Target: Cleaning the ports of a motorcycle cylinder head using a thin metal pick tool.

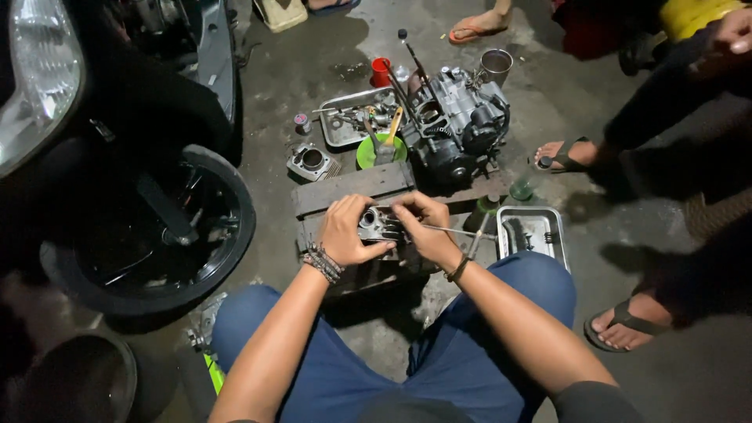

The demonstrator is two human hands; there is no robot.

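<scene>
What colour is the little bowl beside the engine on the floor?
Bright green bowl, seen best in the head view, next to the engine.

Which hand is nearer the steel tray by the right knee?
Right. The right hand sits just left of the tray; the left hand is farther left, past the metal part.

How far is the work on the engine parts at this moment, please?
Done: the dark grey engine block stands stripped on the floor, and a finned metal cylinder lies apart, beside the metal tray of small parts. In hand: the left hand steadies a silver metal engine part on the wooden board while the right hand works a thin metal rod at it. Left: everything remains unassembled.
</scene>
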